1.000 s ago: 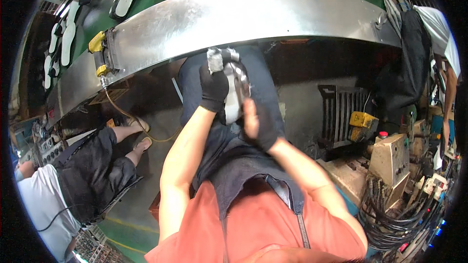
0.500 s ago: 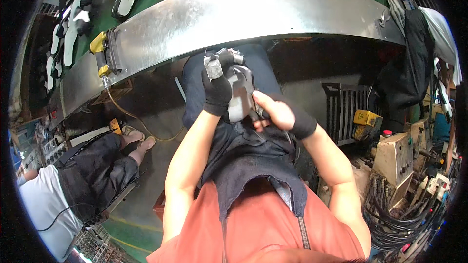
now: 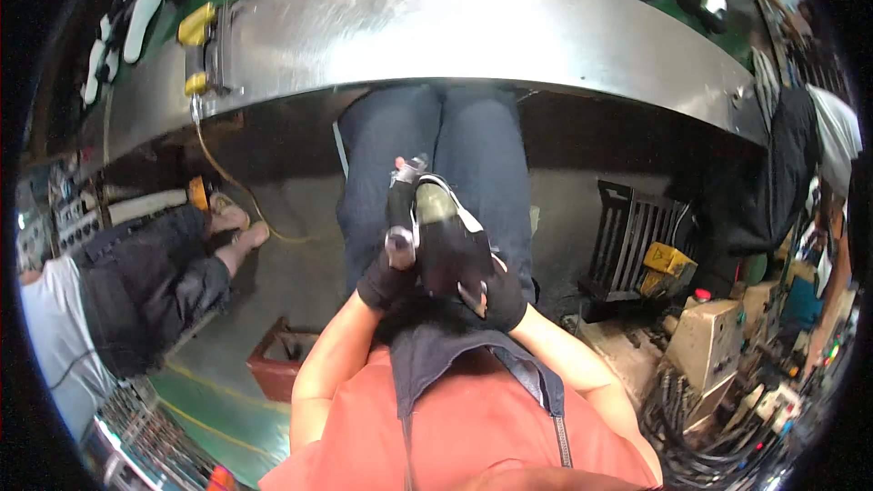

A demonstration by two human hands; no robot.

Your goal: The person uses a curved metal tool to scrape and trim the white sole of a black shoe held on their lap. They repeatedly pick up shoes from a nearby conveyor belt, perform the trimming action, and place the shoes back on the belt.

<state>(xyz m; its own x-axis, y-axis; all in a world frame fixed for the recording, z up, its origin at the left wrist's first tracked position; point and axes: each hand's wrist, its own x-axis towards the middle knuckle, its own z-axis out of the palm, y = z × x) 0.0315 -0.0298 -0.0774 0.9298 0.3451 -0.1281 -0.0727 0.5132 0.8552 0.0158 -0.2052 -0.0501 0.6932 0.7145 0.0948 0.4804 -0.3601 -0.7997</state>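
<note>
Below the curved steel worktop [image 3: 473,27], over the lap: left hand [image 3: 389,275] clasped on a metal tool [image 3: 401,218], right hand [image 3: 496,293] gripping a dark shoe [image 3: 443,235].

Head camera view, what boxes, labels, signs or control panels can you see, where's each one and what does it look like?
Yellow box: lower right, on the floor beside a black slatted crate; blocky, with a dark mark on its face.
Beige machine cabinet: right, below the yellow box; boxy, with a red knob on top.
Yellow switch box: upper left, on the steel conveyor rim; small, rounded.
No screens visible.
</note>
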